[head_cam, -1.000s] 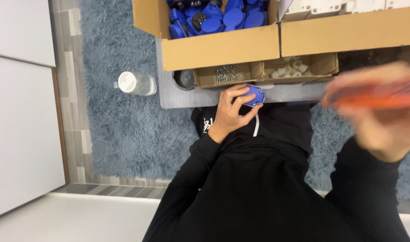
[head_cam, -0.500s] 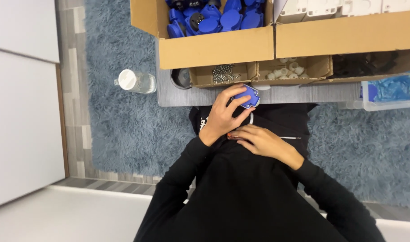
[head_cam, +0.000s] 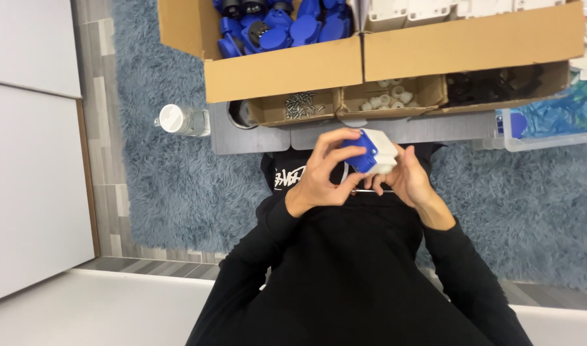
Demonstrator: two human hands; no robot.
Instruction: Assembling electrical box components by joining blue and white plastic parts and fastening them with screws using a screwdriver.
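My left hand (head_cam: 322,173) and my right hand (head_cam: 410,181) both grip a small blue and white plastic socket part (head_cam: 372,152), held just above my lap in front of a grey table edge (head_cam: 261,138). The left hand's fingers wrap its blue side; the right hand's fingers touch its white side from the right. A thin metal rod (head_cam: 372,191) lies across my black clothing just under the hands.
On the table stand a cardboard box of blue parts (head_cam: 280,29), a box of white parts (head_cam: 434,9), and low trays of screws (head_cam: 300,106), white bits (head_cam: 386,96) and black parts (head_cam: 492,83). A water bottle (head_cam: 181,120) lies left; a clear bin (head_cam: 550,122) sits right.
My right hand swung a blurred orange-red object down and out of view, dropped to my lap, then rose to the socket part. The left hand kept holding the part.
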